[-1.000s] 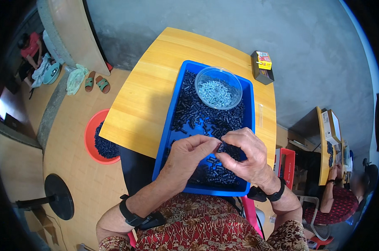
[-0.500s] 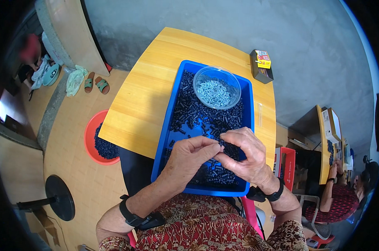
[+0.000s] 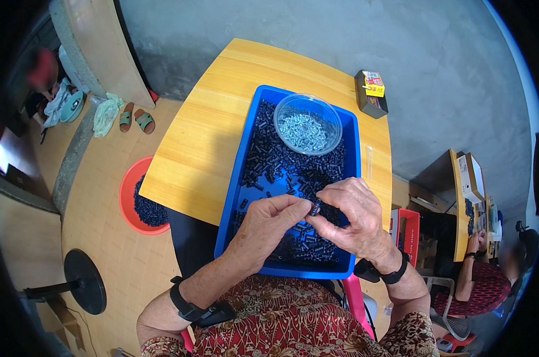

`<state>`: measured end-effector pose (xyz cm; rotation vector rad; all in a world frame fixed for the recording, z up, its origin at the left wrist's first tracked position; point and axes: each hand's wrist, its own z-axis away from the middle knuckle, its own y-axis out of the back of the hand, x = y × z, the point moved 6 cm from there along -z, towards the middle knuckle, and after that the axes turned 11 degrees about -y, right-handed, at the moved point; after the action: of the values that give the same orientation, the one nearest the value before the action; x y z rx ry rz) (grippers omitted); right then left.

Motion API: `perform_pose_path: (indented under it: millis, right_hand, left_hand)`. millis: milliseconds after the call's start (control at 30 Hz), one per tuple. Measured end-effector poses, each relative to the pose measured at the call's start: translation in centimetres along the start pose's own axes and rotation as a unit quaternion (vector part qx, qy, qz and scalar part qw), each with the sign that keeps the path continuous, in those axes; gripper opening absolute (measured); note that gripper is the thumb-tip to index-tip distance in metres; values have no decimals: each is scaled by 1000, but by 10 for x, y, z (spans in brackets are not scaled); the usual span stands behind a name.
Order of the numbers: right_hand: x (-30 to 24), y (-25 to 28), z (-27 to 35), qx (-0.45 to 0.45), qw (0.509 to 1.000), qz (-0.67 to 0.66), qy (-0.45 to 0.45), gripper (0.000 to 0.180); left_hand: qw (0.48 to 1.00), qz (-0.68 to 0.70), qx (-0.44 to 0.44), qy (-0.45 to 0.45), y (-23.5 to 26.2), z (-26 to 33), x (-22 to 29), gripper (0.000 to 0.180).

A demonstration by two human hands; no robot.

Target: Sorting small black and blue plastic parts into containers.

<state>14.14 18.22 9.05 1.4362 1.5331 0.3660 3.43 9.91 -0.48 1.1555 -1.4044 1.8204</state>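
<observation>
Overhead, head view only: both hands meet over the near end of a blue tray (image 3: 231,208) on a yellow table (image 3: 216,125). Left hand (image 3: 269,223) is curled, fingertips pinched on a small black part (image 3: 315,207); right hand (image 3: 349,217) is also curled, thumb and forefinger closed on the same part from the other side. Part looks like a short dark cylinder, likely hard plastic or metal, light, stiff, smooth, easy to fumble; best gripped by fingertips at its ends. Tray is rigid glossy plastic, full of loose matching black pieces (image 3: 281,160). Clear round bowl (image 3: 308,125) at the tray's far end holds small silvery bits, possibly screws. Small dark box (image 3: 370,95) sits on the table's far right. Red basin (image 3: 129,190) on the floor at left holds more black pieces.
</observation>
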Motion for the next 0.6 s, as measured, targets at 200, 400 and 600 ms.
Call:
perform_pose_path:
  millis: [200,400,600]
  right_hand:
    - [-2,-3,1,-19,999,27,20,32]
    - [-2,-5,1,-33,999,35,16,31]
    - [5,-3,2,-33,998,-41,-28,33]
  left_hand:
    - [1000,16,-11,-14,-3,-2,-3,18]
    - [999,-26,-6,-21,-1,-1,2,18]
    - [999,14,17,-37,-2,-1,5,24]
